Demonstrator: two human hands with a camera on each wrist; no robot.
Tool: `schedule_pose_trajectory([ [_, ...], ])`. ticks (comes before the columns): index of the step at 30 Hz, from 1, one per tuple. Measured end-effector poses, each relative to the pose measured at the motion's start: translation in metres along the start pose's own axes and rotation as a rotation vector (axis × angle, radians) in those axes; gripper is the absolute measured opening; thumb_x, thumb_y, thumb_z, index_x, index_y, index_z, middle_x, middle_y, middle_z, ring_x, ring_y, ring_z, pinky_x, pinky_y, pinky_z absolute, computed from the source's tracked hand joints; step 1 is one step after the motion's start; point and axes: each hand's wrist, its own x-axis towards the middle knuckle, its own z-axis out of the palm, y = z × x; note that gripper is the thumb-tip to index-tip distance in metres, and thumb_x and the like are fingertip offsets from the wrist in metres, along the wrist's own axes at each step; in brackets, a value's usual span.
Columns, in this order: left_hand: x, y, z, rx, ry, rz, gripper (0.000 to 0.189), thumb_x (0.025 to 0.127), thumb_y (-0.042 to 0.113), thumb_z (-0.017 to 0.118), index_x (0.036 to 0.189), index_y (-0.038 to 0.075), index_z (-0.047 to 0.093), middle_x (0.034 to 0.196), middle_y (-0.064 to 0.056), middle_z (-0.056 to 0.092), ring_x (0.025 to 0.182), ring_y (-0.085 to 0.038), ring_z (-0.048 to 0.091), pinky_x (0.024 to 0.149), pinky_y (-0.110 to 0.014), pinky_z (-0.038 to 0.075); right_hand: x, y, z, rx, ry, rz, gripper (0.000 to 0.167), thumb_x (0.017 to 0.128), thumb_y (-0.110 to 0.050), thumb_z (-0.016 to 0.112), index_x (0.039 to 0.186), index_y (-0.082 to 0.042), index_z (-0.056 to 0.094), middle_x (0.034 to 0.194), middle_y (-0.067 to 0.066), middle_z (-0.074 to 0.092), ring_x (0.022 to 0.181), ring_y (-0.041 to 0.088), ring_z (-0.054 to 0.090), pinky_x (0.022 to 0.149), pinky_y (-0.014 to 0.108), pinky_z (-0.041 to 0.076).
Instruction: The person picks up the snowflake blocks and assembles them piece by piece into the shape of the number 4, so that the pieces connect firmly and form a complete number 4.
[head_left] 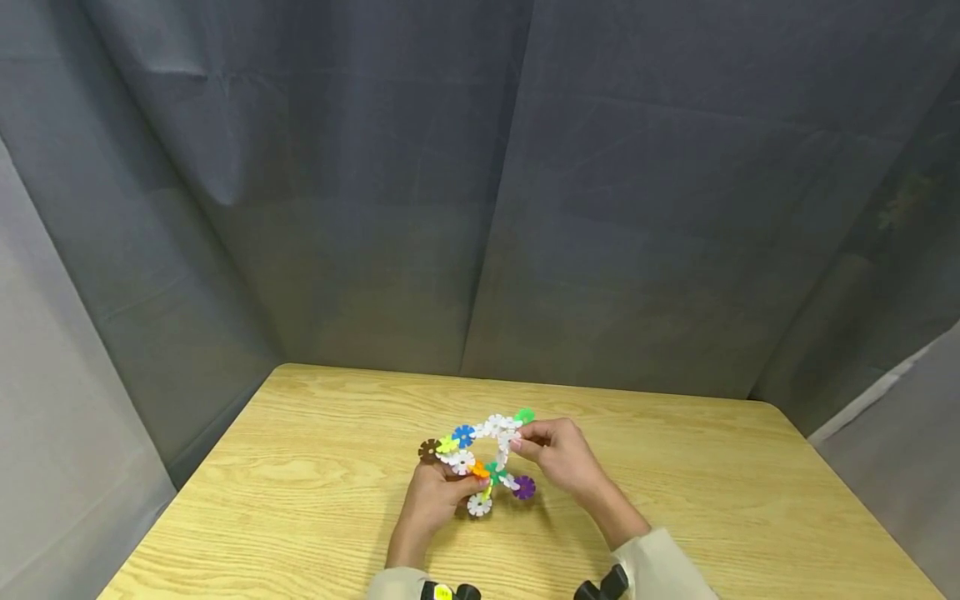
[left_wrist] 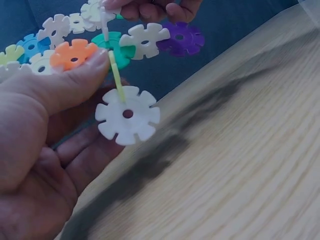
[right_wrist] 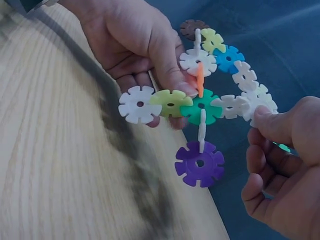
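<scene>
A structure of interlocking plastic notched discs, with white ones such as the white disc (left_wrist: 140, 120) among coloured ones, is held above the table by both hands. My left hand (head_left: 429, 500) pinches it near the orange disc (left_wrist: 72, 47) and the green disc (right_wrist: 189, 111). On the far side my right hand (head_left: 566, 460) pinches a white disc (right_wrist: 265, 97) between thumb and fingers. A purple disc (right_wrist: 212, 172) sticks out at one end, a brown disc (head_left: 428, 451) at another. Beyond the right fingertips shows a bright green disc (head_left: 524, 414). The linked discs form a loop in the head view; fingers hide some joints.
The light wood-grain table (head_left: 300, 492) lies beneath both hands, with rounded far corners. Dark grey curtain (head_left: 375, 208) hangs behind it, and paler fabric (head_left: 52, 433) stands at the left. Black wrist gear (head_left: 603, 583) sits by the right sleeve.
</scene>
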Motion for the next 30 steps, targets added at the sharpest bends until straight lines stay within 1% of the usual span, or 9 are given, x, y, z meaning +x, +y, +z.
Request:
schedule_pose_trajectory([
  [4, 0.0013, -0.0013, 0.0013, 0.050, 0.026, 0.032, 0.018, 0.079, 0.010, 0.084, 0.089, -0.002, 0.076, 0.080, -0.006, 0.073, 0.068, -0.012, 0.063, 0.061, -0.024, 0.052, -0.0007, 0.0018, 0.0023, -0.020, 0.028, -0.006, 0.011, 0.093, -0.007, 0.070, 0.085, -0.004, 0.075, 0.078, 0.006, 0.066, 0.064, 0.014, 0.048, 0.056, 0.026, 0.040],
  [6, 0.0022, -0.0020, 0.0021, 0.070, 0.038, 0.041, 0.017, 0.079, 0.010, 0.085, 0.088, -0.002, 0.076, 0.078, -0.005, 0.073, 0.066, -0.010, 0.061, 0.059, -0.023, 0.050, -0.0010, 0.0020, 0.0030, -0.035, 0.038, -0.008, 0.011, 0.093, -0.007, 0.070, 0.084, -0.003, 0.075, 0.076, 0.003, 0.066, 0.063, 0.014, 0.048, 0.056, 0.026, 0.040],
  [8, 0.0029, -0.0023, 0.0029, 0.088, 0.049, 0.054, 0.017, 0.078, 0.010, 0.085, 0.086, -0.002, 0.076, 0.076, -0.004, 0.073, 0.065, -0.009, 0.059, 0.058, -0.022, 0.048, -0.0013, 0.0016, 0.0032, -0.050, 0.046, -0.007, 0.012, 0.093, -0.007, 0.070, 0.083, -0.004, 0.075, 0.074, 0.000, 0.065, 0.062, 0.014, 0.047, 0.055, 0.026, 0.039],
  [14, 0.0016, -0.0018, 0.0049, 0.160, 0.071, 0.072, 0.018, 0.077, 0.014, 0.086, 0.080, -0.001, 0.077, 0.071, -0.003, 0.071, 0.063, -0.009, 0.056, 0.057, -0.023, 0.046, -0.0024, 0.0037, 0.0036, -0.099, 0.068, 0.013, 0.013, 0.093, -0.005, 0.070, 0.080, -0.005, 0.074, 0.071, 0.000, 0.064, 0.061, 0.013, 0.046, 0.054, 0.026, 0.039],
  [17, 0.0002, -0.0023, 0.0058, 0.160, 0.075, 0.074, 0.018, 0.076, 0.014, 0.087, 0.078, -0.001, 0.077, 0.069, -0.003, 0.071, 0.062, -0.009, 0.056, 0.056, -0.023, 0.047, -0.0038, 0.0045, 0.0040, -0.110, 0.072, 0.022, 0.013, 0.092, -0.004, 0.070, 0.080, -0.005, 0.075, 0.072, 0.001, 0.064, 0.061, 0.013, 0.047, 0.054, 0.026, 0.039],
  [23, 0.0010, -0.0041, 0.0080, 0.169, 0.070, 0.104, 0.018, 0.077, 0.014, 0.087, 0.079, 0.000, 0.077, 0.072, -0.003, 0.072, 0.065, -0.009, 0.058, 0.060, -0.024, 0.049, -0.0053, 0.0041, 0.0043, -0.120, 0.085, 0.022, 0.012, 0.091, -0.003, 0.071, 0.080, -0.006, 0.075, 0.071, 0.002, 0.064, 0.060, 0.014, 0.047, 0.053, 0.027, 0.039],
  [26, 0.0019, -0.0036, 0.0085, 0.180, 0.066, 0.102, 0.018, 0.077, 0.015, 0.086, 0.080, 0.000, 0.077, 0.073, -0.003, 0.073, 0.064, -0.008, 0.058, 0.058, -0.023, 0.048, -0.0051, 0.0037, 0.0043, -0.125, 0.082, 0.030, 0.012, 0.091, -0.002, 0.071, 0.079, -0.004, 0.075, 0.069, 0.003, 0.063, 0.059, 0.014, 0.046, 0.052, 0.026, 0.038],
  [30, 0.0027, -0.0020, 0.0079, 0.188, 0.057, 0.060, 0.017, 0.078, 0.014, 0.085, 0.082, 0.000, 0.076, 0.074, -0.003, 0.072, 0.058, -0.008, 0.052, 0.051, -0.021, 0.041, -0.0054, 0.0021, 0.0060, -0.129, 0.084, 0.015, 0.013, 0.089, -0.001, 0.071, 0.078, -0.004, 0.075, 0.070, 0.002, 0.064, 0.060, 0.013, 0.047, 0.053, 0.026, 0.039],
])
